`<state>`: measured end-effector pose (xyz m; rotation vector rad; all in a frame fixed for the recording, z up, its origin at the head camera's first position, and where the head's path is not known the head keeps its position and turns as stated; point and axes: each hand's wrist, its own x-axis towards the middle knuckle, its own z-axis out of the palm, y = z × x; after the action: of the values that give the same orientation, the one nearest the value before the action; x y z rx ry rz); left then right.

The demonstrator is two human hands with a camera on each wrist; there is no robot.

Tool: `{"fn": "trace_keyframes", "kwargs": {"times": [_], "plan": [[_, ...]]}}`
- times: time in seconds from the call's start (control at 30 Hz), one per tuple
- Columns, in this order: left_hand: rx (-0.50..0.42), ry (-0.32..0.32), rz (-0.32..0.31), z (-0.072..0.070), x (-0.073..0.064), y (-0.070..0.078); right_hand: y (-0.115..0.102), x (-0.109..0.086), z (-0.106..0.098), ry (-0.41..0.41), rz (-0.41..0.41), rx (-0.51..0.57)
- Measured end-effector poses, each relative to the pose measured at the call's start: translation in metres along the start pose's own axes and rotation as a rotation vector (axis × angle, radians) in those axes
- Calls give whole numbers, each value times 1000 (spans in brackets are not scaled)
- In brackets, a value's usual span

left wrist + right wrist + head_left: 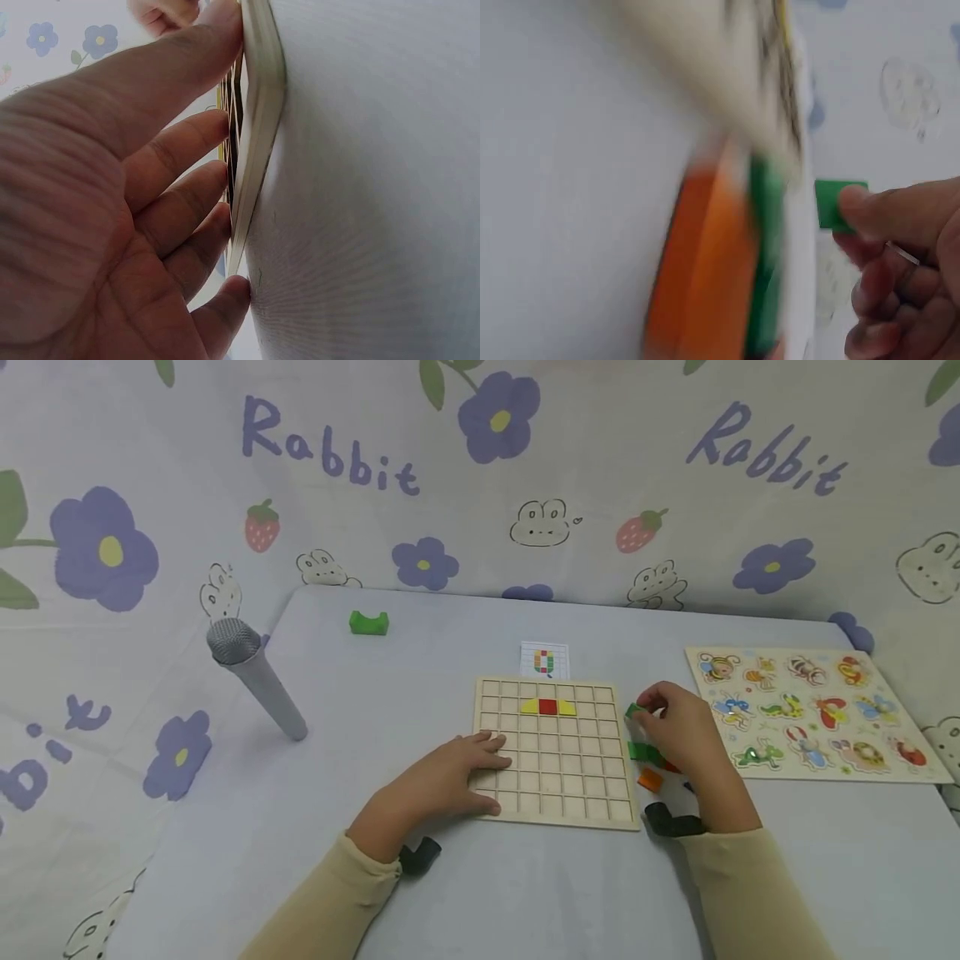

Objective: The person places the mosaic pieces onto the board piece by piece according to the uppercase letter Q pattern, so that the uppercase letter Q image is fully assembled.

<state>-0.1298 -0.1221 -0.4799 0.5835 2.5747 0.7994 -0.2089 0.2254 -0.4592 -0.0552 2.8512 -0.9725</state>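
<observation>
A wooden grid board (528,785) lies on the table, with a red square (548,707) between two yellow pieces (567,707) in its upper part. My left hand (450,777) rests on the board's left side, fingers spread; in the left wrist view its fingertips (217,176) touch the board's edge. Just off the board's right edge, my right hand (678,727) pinches a small green block (829,202) between thumb and finger. Below that hand lie more green blocks (643,752), an orange block (650,779) and a partly hidden red piece.
A pattern card (545,660) touches the board's far edge. To the right lies an insect puzzle board (817,714). A green notched block (369,623) sits at the far left, and a grey microphone (258,681) stands tilted nearer the left edge.
</observation>
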Motion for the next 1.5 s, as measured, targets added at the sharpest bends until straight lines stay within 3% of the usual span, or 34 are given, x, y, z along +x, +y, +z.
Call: {"fn": "trace_keyframes", "kwargs": {"times": [0.17,0.3,0.5,0.97,1.2,1.33,1.5], "plan": [[3,1,0,-2,-2,1,-33,0,19,-47,-123,41],[5,-1,-2,-2,-1,1,-48,2,33,-116,-138,27],[22,-11,-10,-2,-1,2,-51,6,43,-144,-114,8],[22,-12,-9,-3,0,3,-48,6,40,-184,-116,-26],[21,-12,-11,-1,0,5,-18,-5,2,-108,-107,-46],[19,-13,-16,-2,-1,6,9,-14,-16,-158,-94,-93],[9,-10,-23,-2,-2,7,28,-22,-15,-197,-135,-118]]}}
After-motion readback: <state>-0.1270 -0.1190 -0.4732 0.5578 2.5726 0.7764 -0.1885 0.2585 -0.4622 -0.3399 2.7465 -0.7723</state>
